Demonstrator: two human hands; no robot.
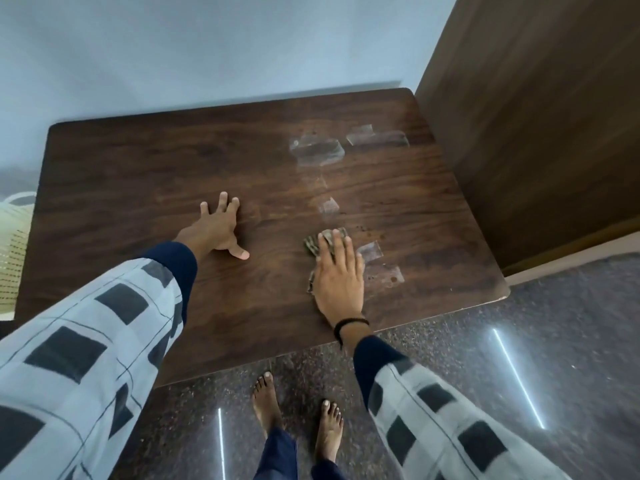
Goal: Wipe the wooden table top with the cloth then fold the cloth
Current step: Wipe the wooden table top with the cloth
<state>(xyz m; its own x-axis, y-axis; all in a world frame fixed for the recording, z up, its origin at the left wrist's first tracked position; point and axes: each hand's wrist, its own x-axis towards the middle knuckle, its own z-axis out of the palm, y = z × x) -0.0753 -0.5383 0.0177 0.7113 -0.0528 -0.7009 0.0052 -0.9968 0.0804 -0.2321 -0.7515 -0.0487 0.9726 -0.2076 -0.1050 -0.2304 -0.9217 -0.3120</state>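
Cloth [311,245], small and dark-patterned, lay flat on the wooden table top [121,168] toward its near right part, mostly hidden under the right hand [339,282]. That hand pressed down on it with the palm flat and the fingers straight and close together. Only the cloth's far edge and a strip to the left of the hand showed. The left hand [216,230] rested on bare wood near the middle of the table, well apart from the cloth, its fingers spread wide and holding nothing. Shiny patches of clear tape [317,152] sat on the wood beyond the cloth and just right of it. A black band [349,323] circled the right wrist. Both arms wore checked sleeves [86,341]. Bare feet [266,403] stood on the speckled floor [571,341] by the near edge. A brown wooden panel [536,116] rose at the table's right.
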